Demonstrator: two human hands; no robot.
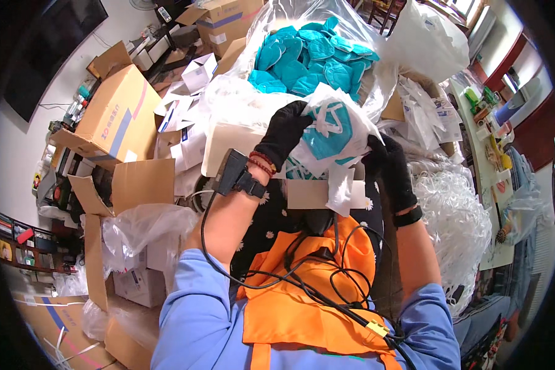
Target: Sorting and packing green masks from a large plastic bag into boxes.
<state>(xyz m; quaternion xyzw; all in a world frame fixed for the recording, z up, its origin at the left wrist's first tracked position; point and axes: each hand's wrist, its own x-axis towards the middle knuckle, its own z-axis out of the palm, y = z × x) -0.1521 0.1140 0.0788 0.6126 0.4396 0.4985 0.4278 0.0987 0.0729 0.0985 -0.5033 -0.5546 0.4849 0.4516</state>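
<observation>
Orange fabric (302,302) (an apron or vest, with black cables (327,283) looped over it) lies nearest the lens, at six o'clock, across the person's lap below the blue sleeves (197,320).

Above it, at the centre, both gloved hands meet on one thing. Left hand (285,132), in a black glove with red beads and a black device strapped at the wrist, is curled over the upper left edge of a clear plastic packet (333,132); its fingers look pressed together around the film, seemingly to hold the mouth of the packet steady. Right hand (388,169), also black-gloved, grips the packet's lower right corner from about four o'clock, fingers closed on it, so the packet is stretched between the two hands and tilted toward the face. Inside shows a teal face mask (330,135) with white straps, about halfway into the film as far as one can tell.

Beyond the hands, at twelve o'clock, a big clear bag (277,24) stands open with a heap of loose teal masks (311,58), close enough to reach without leaning. Just right, from one to three o'clock, flat white packets (422,102) are piled, and at four o'clock lies a mound of white strips (453,216). Off to nine and ten o'clock, cardboard boxes (114,117) stand open on the floor, well apart from the hands.
</observation>
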